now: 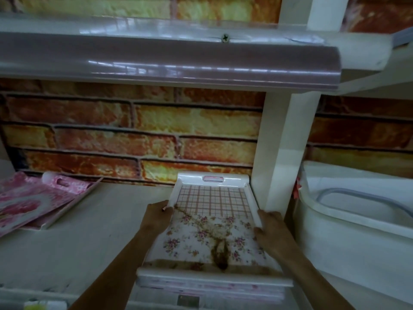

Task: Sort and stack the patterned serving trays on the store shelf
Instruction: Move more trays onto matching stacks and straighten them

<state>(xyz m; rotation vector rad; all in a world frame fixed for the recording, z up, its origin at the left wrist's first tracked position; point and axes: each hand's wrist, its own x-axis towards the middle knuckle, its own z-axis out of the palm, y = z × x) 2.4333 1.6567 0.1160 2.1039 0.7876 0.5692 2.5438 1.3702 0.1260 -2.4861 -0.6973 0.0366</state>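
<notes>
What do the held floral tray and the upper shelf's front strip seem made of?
The floral tray: probably moulded plastic, glossy white rim, rounded edges, cut-out handle, printed inlay. The front strip: likely translucent glossy plastic, judging by streaked light reflections; exact material unclear.

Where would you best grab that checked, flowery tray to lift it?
By its raised white side rims, one hand from each side, as the left hand and right hand grip the tray now. It lies flat and wide; the far-end slot handle alone would likely tip it.
</notes>
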